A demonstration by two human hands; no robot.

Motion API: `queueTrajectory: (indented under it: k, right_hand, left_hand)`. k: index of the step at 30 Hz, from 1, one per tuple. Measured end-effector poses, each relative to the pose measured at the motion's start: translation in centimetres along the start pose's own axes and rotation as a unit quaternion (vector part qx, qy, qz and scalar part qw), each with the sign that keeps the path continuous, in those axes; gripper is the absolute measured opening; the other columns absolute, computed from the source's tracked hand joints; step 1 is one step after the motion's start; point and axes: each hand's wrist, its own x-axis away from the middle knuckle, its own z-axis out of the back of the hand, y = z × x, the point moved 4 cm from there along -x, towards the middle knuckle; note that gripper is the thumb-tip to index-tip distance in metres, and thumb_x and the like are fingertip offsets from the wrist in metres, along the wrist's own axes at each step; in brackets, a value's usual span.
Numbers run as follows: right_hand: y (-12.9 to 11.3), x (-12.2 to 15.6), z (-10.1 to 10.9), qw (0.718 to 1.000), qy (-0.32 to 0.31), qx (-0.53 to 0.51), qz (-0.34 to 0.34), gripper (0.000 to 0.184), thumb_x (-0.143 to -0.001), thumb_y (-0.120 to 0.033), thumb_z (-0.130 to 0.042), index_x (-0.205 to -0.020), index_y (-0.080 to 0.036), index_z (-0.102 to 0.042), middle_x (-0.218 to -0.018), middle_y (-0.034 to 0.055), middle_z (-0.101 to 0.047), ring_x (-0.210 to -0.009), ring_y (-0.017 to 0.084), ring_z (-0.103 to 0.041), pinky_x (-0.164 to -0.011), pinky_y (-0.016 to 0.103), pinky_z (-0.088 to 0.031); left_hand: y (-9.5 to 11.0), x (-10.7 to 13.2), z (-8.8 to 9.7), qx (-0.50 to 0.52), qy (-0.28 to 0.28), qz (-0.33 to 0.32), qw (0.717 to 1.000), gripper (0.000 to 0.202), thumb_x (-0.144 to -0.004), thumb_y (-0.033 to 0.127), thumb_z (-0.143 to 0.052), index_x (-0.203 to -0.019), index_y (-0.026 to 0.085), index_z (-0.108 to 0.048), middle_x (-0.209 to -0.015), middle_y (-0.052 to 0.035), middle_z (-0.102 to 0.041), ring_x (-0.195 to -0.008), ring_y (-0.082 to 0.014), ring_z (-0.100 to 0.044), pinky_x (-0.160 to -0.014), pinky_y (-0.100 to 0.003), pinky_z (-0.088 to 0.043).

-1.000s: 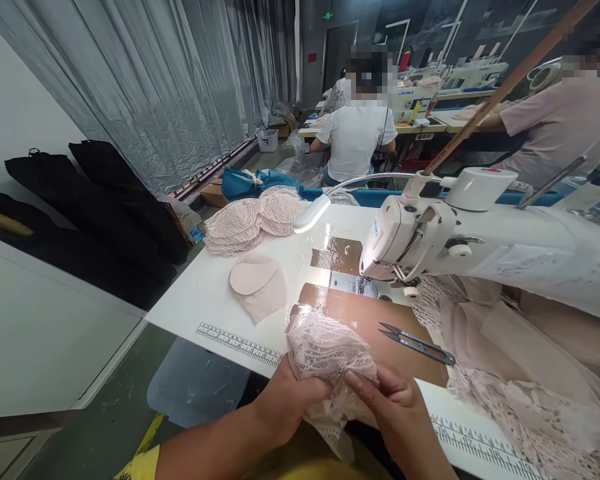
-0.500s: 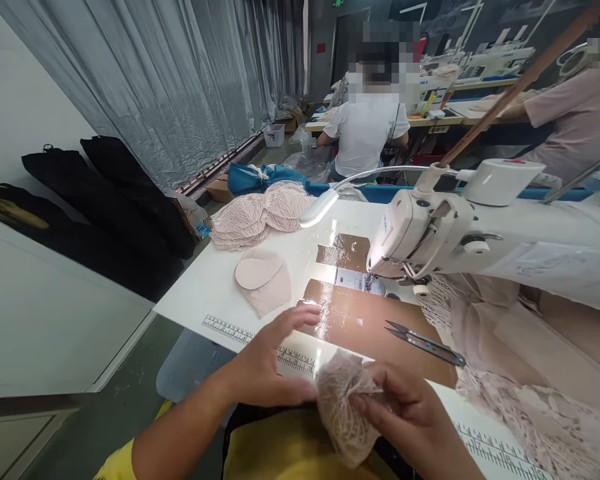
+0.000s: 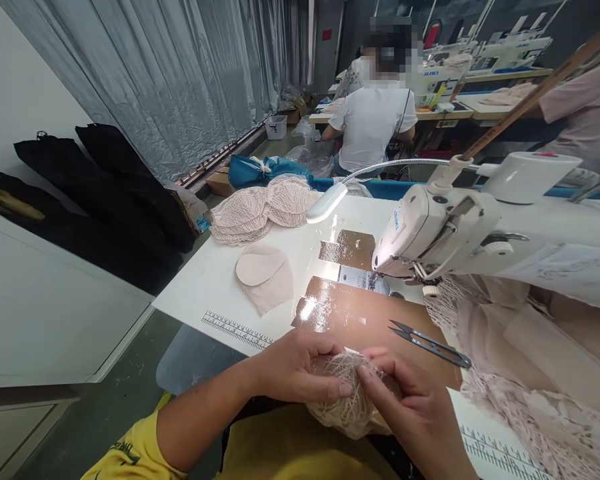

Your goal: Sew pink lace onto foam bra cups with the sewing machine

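Now grips the lace piece (image 3: pixel 347 415) between left hand (image 3: pixel 297 372) at its nine o'clock and right hand (image 3: pixel 416 395) at three, seemingly arranging its edge, probably needing even fingertip tension next.

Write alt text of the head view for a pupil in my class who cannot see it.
A person's left hand and right hand hold pale lace at the near edge of a white table. Snips lie in front of a sewing machine at right, with a lace stack at far left.
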Motion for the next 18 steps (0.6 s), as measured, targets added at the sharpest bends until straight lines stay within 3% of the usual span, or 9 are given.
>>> queueTrajectory:
  k: [9, 18]
  right_hand:
    - [0.5, -0.7, 0.2, 1.0, -0.001, 0.005, 0.004, 0.027, -0.079, -0.042, -0.064, -0.061, -0.022, -0.062, -0.078, 0.0038, -0.07, -0.071, 0.02, -0.064, -0.063, 0.027, -0.047]
    - [1.0, -1.3, 0.8, 0.998, -0.003, -0.049, -0.028, 0.028, -0.077, -0.043, -0.065, -0.061, -0.022, -0.059, -0.075, 0.0034, -0.067, -0.068, 0.019, -0.06, -0.063, 0.028, -0.046]
  left_hand:
    - [0.6, -1.4, 0.7, -0.012, 0.017, -0.029, 0.999, 0.027, -0.082, 0.038, -0.061, -0.079, 0.012, -0.064, -0.069, -0.0011, -0.051, -0.066, -0.0119, -0.044, -0.061, -0.021, -0.037]
    - [0.6, -3.1, 0.7, 0.04, -0.02, -0.027, 0.999, 0.025, -0.084, 0.036, -0.06, -0.079, 0.011, -0.065, -0.071, -0.0016, -0.051, -0.066, -0.0113, -0.044, -0.059, -0.021, -0.035]
